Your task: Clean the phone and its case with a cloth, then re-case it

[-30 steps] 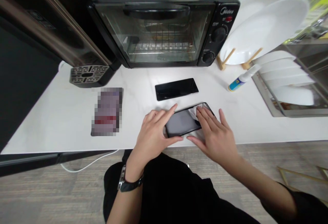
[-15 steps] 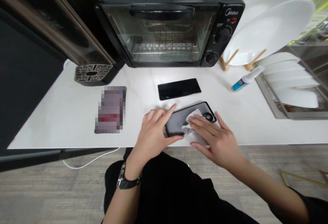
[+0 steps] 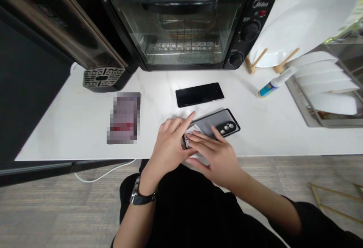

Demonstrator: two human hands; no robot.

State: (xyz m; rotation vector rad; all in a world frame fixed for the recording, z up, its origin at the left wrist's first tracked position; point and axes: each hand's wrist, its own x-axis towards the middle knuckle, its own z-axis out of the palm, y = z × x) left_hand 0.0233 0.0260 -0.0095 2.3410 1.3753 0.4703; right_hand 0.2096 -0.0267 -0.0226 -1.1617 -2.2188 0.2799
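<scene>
A translucent grey phone case (image 3: pixel 213 121) with a black rim and camera cutouts lies on the white countertop. My left hand (image 3: pixel 171 145) grips its left end between thumb and index finger. With outstretched fingers, my right hand (image 3: pixel 217 157) presses a crumpled white wipe (image 3: pixel 195 129) onto the inner face of the case, close to my left hand. The right hand partly hides the wipe and the near edge of the case. Just beyond the case lies a black smartphone (image 3: pixel 200 95), screen up.
A black toaster oven (image 3: pixel 181 36) stands at the back. Left of it is a drinks machine with a drip tray (image 3: pixel 103 77); a blurred-out flat item (image 3: pixel 124 118) lies in front. At right are a spray bottle (image 3: pixel 273 85), white plates (image 3: pixel 306 24) and a dish rack (image 3: pixel 314 121).
My right hand has slid the wipe left along the case, from near the camera cutouts to the end by my left hand. The cutouts are now uncovered. My left hand keeps its grip.
</scene>
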